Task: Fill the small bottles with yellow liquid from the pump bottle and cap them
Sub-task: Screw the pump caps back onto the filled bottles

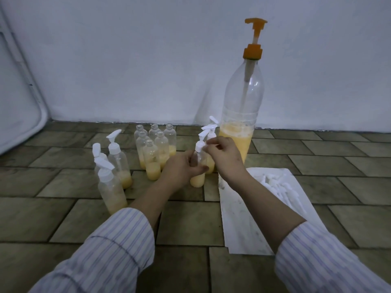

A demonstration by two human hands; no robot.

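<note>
My left hand (182, 166) grips a small clear bottle (198, 179) with yellow liquid in its bottom, standing on the floor. My right hand (224, 154) pinches the white pump cap (199, 145) on that bottle's neck. Just behind it stand two more capped small bottles (210, 134). The tall pump bottle (243, 115) with an orange pump head is at the back right, about a quarter full of yellow liquid. Several uncapped small bottles (155, 144) with some yellow liquid cluster left of centre. Three capped bottles (111, 178) stand further left.
A white sheet (243, 218) lies on the tiled floor at the right with several loose white pump caps (277, 185) on it. A pale wall (148, 60) runs close behind the bottles. A white curved object (19, 102) leans at the far left.
</note>
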